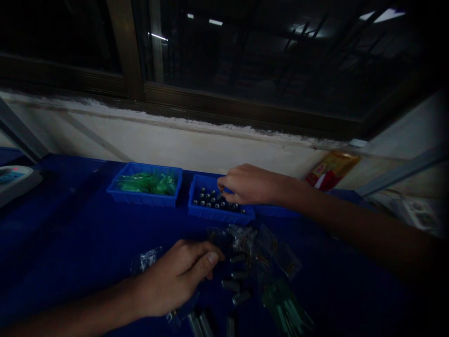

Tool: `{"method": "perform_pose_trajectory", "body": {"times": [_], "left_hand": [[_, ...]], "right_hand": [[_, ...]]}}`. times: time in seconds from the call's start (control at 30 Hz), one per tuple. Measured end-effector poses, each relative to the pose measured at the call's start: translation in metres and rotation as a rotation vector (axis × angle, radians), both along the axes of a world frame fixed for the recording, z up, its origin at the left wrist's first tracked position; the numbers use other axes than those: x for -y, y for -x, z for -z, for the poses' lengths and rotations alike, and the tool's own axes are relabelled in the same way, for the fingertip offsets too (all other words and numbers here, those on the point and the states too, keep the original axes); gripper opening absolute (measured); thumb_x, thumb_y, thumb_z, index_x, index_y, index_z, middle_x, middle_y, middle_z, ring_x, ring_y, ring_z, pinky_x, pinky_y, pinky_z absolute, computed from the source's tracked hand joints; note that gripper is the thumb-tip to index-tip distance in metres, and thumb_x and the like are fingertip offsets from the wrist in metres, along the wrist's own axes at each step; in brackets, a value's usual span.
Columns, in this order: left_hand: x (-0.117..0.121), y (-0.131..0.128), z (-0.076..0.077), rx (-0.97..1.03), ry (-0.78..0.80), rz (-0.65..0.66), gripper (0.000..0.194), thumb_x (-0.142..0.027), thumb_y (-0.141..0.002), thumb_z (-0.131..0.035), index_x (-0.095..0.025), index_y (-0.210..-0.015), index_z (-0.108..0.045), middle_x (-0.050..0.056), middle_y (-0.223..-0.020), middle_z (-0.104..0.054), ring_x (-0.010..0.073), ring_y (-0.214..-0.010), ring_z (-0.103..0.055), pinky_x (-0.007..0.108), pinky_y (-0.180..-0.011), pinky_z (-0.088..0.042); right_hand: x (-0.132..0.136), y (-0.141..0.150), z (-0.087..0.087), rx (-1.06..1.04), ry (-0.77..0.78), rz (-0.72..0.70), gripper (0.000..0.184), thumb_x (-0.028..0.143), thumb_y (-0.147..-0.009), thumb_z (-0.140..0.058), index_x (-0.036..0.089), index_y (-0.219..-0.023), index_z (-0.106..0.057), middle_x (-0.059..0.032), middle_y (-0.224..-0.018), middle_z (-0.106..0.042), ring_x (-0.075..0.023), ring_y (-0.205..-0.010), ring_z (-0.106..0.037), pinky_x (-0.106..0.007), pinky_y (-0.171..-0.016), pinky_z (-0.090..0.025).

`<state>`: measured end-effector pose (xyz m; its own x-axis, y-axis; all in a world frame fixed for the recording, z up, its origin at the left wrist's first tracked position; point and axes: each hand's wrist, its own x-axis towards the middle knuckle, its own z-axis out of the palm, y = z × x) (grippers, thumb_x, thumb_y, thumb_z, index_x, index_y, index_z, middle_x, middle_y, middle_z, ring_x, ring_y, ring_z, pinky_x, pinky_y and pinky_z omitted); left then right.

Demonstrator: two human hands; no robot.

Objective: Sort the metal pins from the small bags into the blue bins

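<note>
Metal parts (pixel 208 205) at narrowed right grip (pixel 250 184)

A blue tabletop (pixel 80 234) carried a white device (pixel 17 181) at its far left and, toward the back, a left blue bin (pixel 142 199) and a middle blue bin (pixel 217 214) standing just apart. Nearer the front lay small metal cylinders (pixel 230 285), some side by side, beside a heap of clear packets (pixel 243 239) and a green bundle (pixel 286 306). Another clear packet (pixel 149 258) lay well to their left.
</note>
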<state>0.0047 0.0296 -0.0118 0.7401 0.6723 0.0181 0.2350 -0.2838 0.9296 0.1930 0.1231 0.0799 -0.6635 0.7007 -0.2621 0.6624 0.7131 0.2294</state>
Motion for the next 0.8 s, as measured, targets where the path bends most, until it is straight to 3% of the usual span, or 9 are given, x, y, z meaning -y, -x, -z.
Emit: {"method": "perform_pose_trajectory", "body": {"times": [0.3,0.63,0.8], "left_hand": [[0.001,0.001,-0.001,-0.01,-0.022,0.018,0.037,-0.035,-0.093,-0.028,-0.015,-0.099,-0.058,0.0,-0.072,-0.056,0.0099,-0.065,-0.052,0.022,-0.061,-0.041],[-0.001,0.001,-0.003,-0.019,-0.036,0.026,0.036,-0.034,-0.093,-0.028,-0.014,-0.098,-0.058,0.001,-0.072,-0.056,0.0102,-0.065,-0.052,0.022,-0.06,-0.041],[0.0,0.001,-0.002,-0.029,-0.049,0.032,0.036,-0.032,-0.092,-0.028,-0.014,-0.099,-0.058,0.002,-0.073,-0.057,0.0107,-0.065,-0.052,0.023,-0.059,-0.042]], "right_hand": [[-0.004,0.005,0.008,0.093,0.031,-0.042,0.025,0.025,-0.08,-0.046,0.012,-0.093,-0.064,-0.012,-0.077,-0.065,-0.0177,-0.064,-0.056,-0.029,-0.053,-0.029],[-0.005,0.015,0.012,0.148,0.019,-0.109,0.022,0.02,-0.079,-0.043,0.012,-0.08,-0.064,-0.0111,-0.07,-0.064,-0.0155,-0.055,-0.053,-0.029,-0.048,-0.024],[-0.007,0.011,0.008,0.076,0.035,-0.086,0.022,0.019,-0.08,-0.043,0.013,-0.083,-0.064,-0.01,-0.071,-0.064,-0.0155,-0.058,-0.054,-0.028,-0.052,-0.03]]}}
